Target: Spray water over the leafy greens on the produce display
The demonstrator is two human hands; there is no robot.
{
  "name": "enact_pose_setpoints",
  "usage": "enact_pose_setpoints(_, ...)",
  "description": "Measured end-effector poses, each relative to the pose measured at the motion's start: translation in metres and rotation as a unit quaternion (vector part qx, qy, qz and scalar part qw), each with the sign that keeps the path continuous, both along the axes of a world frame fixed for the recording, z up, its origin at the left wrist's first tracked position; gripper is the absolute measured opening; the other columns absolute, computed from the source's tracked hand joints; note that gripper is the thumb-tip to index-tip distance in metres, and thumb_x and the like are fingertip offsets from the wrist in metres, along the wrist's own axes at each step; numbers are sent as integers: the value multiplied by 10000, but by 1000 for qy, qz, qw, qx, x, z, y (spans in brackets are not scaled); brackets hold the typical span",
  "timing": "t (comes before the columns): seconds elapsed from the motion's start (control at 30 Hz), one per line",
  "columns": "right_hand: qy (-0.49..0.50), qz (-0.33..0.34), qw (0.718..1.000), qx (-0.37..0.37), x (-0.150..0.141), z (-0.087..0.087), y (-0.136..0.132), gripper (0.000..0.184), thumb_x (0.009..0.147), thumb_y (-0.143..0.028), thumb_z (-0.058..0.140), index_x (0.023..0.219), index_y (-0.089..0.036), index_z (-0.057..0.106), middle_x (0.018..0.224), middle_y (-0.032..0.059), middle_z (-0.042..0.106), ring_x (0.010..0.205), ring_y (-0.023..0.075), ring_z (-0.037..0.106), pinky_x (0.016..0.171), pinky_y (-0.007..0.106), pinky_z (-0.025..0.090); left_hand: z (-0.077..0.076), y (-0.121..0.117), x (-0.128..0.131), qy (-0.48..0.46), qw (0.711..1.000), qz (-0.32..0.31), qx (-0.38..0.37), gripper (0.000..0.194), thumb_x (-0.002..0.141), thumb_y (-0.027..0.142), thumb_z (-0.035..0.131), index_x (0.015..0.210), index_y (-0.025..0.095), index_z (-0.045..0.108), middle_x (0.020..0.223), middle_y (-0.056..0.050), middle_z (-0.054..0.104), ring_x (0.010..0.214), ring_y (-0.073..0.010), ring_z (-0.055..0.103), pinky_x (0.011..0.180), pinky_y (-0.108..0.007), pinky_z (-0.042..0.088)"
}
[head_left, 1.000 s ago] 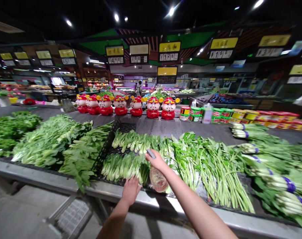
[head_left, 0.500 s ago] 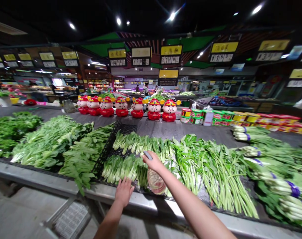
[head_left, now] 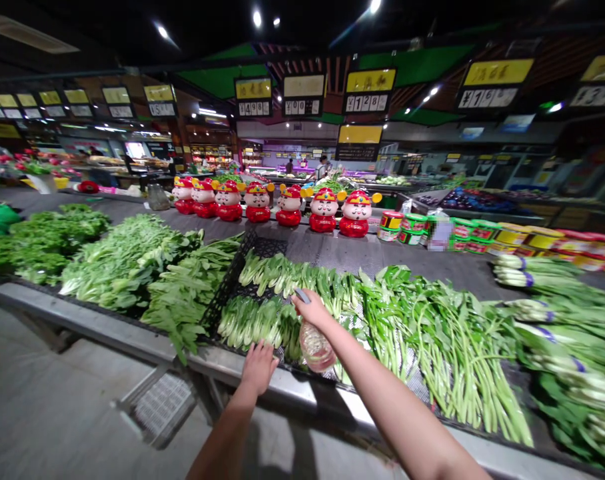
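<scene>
My right hand [head_left: 311,312] is wrapped round the neck of a clear spray bottle [head_left: 316,348] with a grey nozzle, held above the bok choy. My left hand [head_left: 259,365] rests with fingers outstretched at the front edge of the display, against the near row of bok choy [head_left: 250,323]. Behind it lies a second row of bok choy [head_left: 277,275] in the black crate [head_left: 221,293]. To the right of the bottle spread long-stemmed leafy greens [head_left: 452,347]. My right hand and forearm hide part of the greens beneath.
Left of the crate are piles of leafy greens [head_left: 122,260]. Bundles with purple ties [head_left: 537,313] lie at right. Red figurines [head_left: 257,203] and stacked tins [head_left: 475,235] line the back. A metal rail [head_left: 302,393] edges the stand; a low grated step [head_left: 162,403] is below.
The view has turned slightly left, so the display sits further right in the picture. Both hands keep nearly the same places over the bok choy, the right still holding the bottle.
</scene>
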State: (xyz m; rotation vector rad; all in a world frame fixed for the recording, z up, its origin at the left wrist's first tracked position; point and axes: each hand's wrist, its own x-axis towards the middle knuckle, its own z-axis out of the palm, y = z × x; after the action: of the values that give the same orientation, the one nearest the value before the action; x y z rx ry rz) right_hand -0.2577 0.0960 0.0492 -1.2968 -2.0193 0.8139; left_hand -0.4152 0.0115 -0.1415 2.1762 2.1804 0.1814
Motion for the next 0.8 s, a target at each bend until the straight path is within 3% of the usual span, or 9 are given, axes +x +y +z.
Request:
enact_pose_setpoints(0.17,-9,-4,1000,-7,1,-9,4,193,839,-333,496,768,-185,599,656,13,600,670,161,579,642,268,420,-5,0,-1,-6,1000,2,17,487,915,407,281,1279,169,500,1345,-64,519,1339,-239,312,1129,-452,176)
enact_pose_setpoints(0.43,15,27,999,39,-1,-7,1,210,833,-334,484,724,-188,589,691,24,608,693,168,571,662,282,423,-12,2,-2,-13,1000,5,26,487,919,423,276,1284,187,496,1353,-52,512,1336,-237,318,1129,-451,167)
enact_pose_setpoints(0.8,10,1,1000,-4,8,-25,-15,208,817,-372,488,800,-208,615,735,37,632,734,199,602,678,321,451,-19,3,-3,-24,999,9,24,497,922,449,258,1293,208,485,1368,-42,496,1347,-221,297,1139,-449,146)
